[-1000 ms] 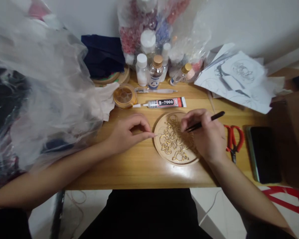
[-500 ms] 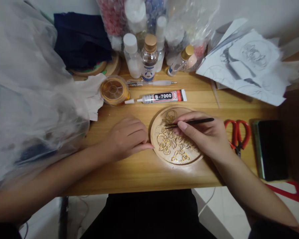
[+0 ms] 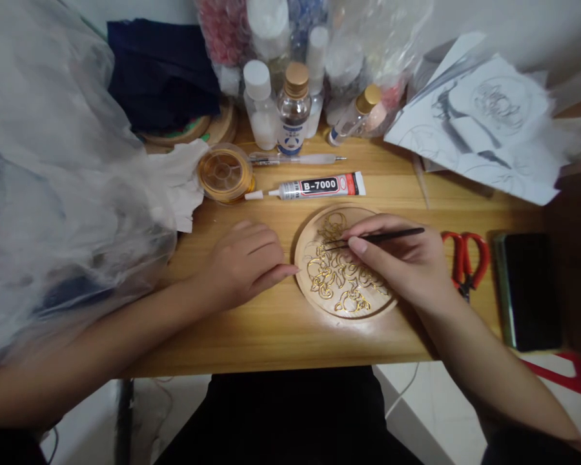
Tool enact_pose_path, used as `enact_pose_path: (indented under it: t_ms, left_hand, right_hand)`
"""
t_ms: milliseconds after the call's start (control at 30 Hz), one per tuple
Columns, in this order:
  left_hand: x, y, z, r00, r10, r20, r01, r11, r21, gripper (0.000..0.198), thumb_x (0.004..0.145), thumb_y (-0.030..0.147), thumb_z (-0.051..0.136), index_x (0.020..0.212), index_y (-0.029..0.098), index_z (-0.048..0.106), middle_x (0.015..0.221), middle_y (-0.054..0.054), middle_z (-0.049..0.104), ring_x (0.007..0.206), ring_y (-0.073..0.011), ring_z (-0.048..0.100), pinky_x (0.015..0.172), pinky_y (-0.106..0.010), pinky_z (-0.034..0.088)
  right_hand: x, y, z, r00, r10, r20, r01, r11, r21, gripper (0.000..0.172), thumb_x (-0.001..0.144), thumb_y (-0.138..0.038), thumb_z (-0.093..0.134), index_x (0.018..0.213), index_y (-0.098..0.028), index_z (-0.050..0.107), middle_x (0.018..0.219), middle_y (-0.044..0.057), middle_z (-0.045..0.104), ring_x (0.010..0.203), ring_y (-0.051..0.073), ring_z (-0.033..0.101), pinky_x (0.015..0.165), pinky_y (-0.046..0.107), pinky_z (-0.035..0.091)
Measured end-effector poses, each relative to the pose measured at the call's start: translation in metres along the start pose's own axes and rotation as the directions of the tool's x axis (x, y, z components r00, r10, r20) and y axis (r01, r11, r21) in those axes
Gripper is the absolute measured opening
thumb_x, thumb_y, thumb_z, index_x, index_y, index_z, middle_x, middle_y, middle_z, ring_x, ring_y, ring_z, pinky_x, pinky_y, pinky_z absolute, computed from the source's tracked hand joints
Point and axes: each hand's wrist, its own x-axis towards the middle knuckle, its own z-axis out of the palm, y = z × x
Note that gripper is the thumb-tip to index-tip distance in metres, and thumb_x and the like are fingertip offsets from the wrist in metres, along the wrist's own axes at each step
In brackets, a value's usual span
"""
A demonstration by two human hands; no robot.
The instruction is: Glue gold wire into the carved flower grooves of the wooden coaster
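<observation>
Disc [image 3: 306, 284] of pale wood, rim raised, flat on the worktop [image 3: 198, 336] between the two hands. Gold wire outlines [image 3: 322, 281], curling shapes, over much of its face.

Right hand [image 3: 401, 261] partly over the disc, gripping black tweezers [image 3: 397, 234] between thumb and fingers. Tweezer tips slightly parted, over the upper left of the pattern; contact with the surface cannot be told.

Left hand [image 3: 244, 265] just beside the disc's left edge, fingers curled in, thumb stretched to the rim. Whether it touches, or anything sits inside the fingers, cannot be told.

Beyond the disc: glue tube [image 3: 322, 186] marked B-7000, lying down, nozzle leftward; wire spool [image 3: 225, 173] to its left; pen [image 3: 314, 159] farther back; copper-capped bottle [image 3: 294, 113] upright, small gold-capped bottle [image 3: 356, 115] tilted.

Right of the disc: red-handled pliers [image 3: 465, 261], then phone [image 3: 530, 290], screen dark. Back right: printed sheets [image 3: 489, 123]. Far left: cloudy plastic bag [image 3: 68, 161], with dark blue cloth [image 3: 162, 77] behind.
</observation>
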Motion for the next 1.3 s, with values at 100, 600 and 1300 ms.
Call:
enact_pose_path:
  t_ms: [100,600,1300]
  left_hand:
    - [0.000,0.001,0.001,0.999,-0.034,-0.016,0.035,0.999,0.038,0.033,0.091,0.035,0.049,0.062,0.019,0.047,0.060,0.000,0.052,0.058,-0.0132,0.043,0.059,-0.029,0.031]
    - [0.003,0.003,-0.002,0.907,-0.421,-0.006,0.373,0.810,-0.452,0.009,0.081,0.028,0.064,0.084,0.019,0.065,0.078,-0.002,0.063,0.067,-0.0135,0.054,0.061,-0.027,0.038]
    - [0.011,0.019,-0.009,0.686,-0.382,0.620,0.535,-0.313,-0.785,0.009,0.076,0.020,0.067,0.082,0.014,0.070,0.077,-0.001,0.070,0.061,-0.0055,0.059,0.059,-0.017,0.045]
  right_hand:
    - [0.000,-0.001,0.000,1.000,-0.007,0.025,0.008,0.999,-0.041,0.008,0.073,-0.017,0.071,0.080,-0.021,0.068,0.074,0.000,0.069,0.064,0.011,0.065,0.056,0.022,0.057]
    - [0.001,0.001,0.001,0.997,-0.003,0.078,0.007,0.998,-0.056,0.014,0.068,-0.017,0.076,0.076,-0.019,0.065,0.068,-0.001,0.067,0.058,0.009,0.063,0.050,0.020,0.055]
    - [-0.004,-0.007,0.010,0.973,-0.223,0.052,0.222,0.975,0.023,0.027,0.069,-0.006,0.071,0.087,-0.026,0.070,0.082,-0.002,0.072,0.075,0.012,0.068,0.068,0.024,0.057]
